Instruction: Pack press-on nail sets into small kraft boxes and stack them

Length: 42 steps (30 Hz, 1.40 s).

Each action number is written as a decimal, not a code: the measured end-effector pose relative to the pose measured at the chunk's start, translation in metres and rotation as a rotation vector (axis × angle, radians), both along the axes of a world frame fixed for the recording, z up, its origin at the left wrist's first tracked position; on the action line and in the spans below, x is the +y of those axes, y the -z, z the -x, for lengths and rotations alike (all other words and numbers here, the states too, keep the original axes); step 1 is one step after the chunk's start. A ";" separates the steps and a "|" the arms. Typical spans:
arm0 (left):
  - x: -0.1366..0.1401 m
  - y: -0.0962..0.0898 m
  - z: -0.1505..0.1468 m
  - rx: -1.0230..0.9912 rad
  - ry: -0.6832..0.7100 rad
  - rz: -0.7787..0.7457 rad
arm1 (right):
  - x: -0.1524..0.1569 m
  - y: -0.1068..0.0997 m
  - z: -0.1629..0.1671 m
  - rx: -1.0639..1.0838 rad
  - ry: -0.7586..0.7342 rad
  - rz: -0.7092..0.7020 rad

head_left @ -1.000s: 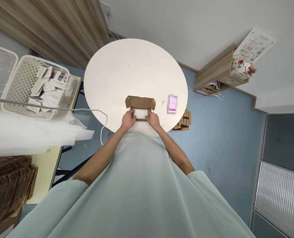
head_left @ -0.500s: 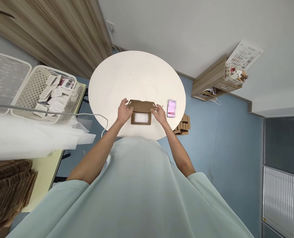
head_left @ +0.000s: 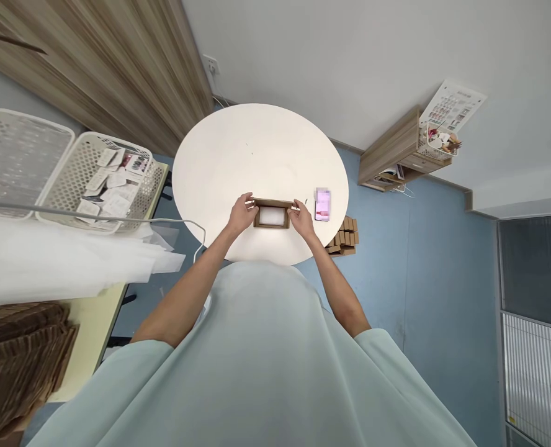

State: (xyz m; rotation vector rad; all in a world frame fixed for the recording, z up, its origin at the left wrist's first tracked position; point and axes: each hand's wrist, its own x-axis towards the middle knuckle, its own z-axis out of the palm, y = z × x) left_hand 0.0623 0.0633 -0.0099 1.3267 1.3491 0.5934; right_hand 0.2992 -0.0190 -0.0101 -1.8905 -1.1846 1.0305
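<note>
On the round white table point(head_left: 257, 149) a small brown cardboard box point(head_left: 272, 226) lies near the edge closest to me, its lid raised at the far side. Something flat and white point(head_left: 272, 215) fills the inside of the box. My left hand point(head_left: 243, 214) grips the left end of the box and lid, fingers bent round the lid's corner. At the opposite end my right hand point(head_left: 302, 219) pinches the right corner in the same way. A phone point(head_left: 322, 205) with a lit pink screen lies right of my right hand.
Stacked small cardboard boxes point(head_left: 344, 237) stand below the table's right edge. To the left, a white basket point(head_left: 64, 186) holds cards and packets, beside white sheets point(head_left: 71, 261) and a pile of flat brown cardboard point(head_left: 28, 354). A white cable point(head_left: 177, 220) crosses toward the table.
The lid has tilted up from lying back, so it shows as a narrow strip. Both hands have closed in on the box's ends with it.
</note>
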 end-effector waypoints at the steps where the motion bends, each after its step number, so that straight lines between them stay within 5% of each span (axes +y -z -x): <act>1: -0.004 0.003 0.001 -0.002 0.002 -0.002 | -0.006 0.002 0.000 -0.001 -0.011 -0.006; 10: -0.061 0.019 0.011 0.040 0.022 -0.007 | -0.065 0.018 0.010 -0.019 -0.055 -0.007; 23: -0.070 0.026 0.019 0.109 0.126 0.015 | -0.072 0.014 0.009 -0.078 -0.100 0.036; 33: -0.099 0.024 0.032 0.307 0.223 -0.298 | -0.105 0.011 0.016 -0.290 -0.131 0.064; 42: -0.106 0.030 0.035 0.396 0.322 -0.162 | -0.109 0.008 0.026 -0.286 -0.160 0.262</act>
